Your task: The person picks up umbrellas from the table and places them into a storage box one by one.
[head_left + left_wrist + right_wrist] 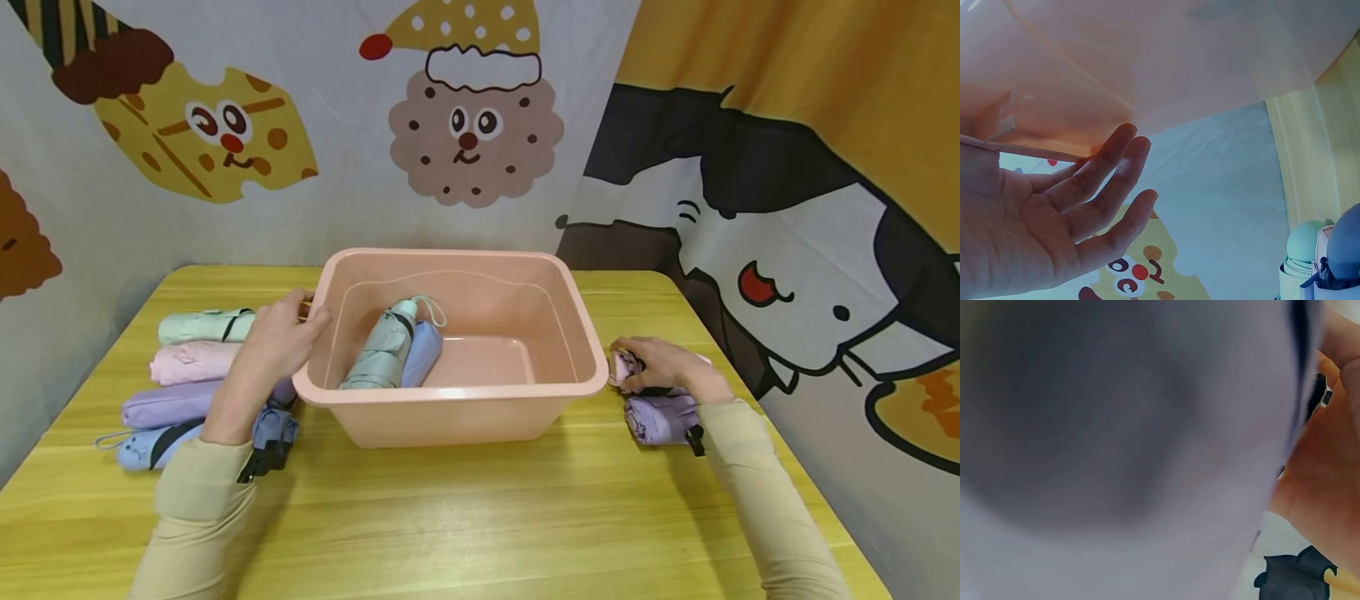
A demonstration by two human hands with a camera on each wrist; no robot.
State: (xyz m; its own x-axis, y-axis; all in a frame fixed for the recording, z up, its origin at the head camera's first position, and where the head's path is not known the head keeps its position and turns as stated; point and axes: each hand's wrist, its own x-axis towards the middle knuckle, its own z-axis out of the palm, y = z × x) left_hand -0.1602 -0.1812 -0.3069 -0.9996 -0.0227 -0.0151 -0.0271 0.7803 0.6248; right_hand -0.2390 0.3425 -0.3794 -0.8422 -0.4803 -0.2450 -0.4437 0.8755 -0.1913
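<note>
My left hand (273,337) is at the left rim of a pink plastic bin (450,396). In the left wrist view its fingers (1100,178) are loosely extended, with fingertips against the bin's outer wall. Inside the bin, a grey-green folded umbrella (382,350) with a wrist loop leans beside a blue one (422,353). To the right of the bin, my right hand (663,364) grips a pale pink folded umbrella (621,367), mostly covered by the fingers. Just in front of it lies a purple folded umbrella (660,418). A blurred pale umbrella surface (1116,450) fills most of the right wrist view.
Left of the bin lie several folded umbrellas: mint (197,327), pink (191,362), purple (168,406) and blue (142,450), partly behind my left forearm. A grey-blue one (276,429) shows beside that wrist. A patterned curtain (330,217) hangs behind the wooden table (450,517).
</note>
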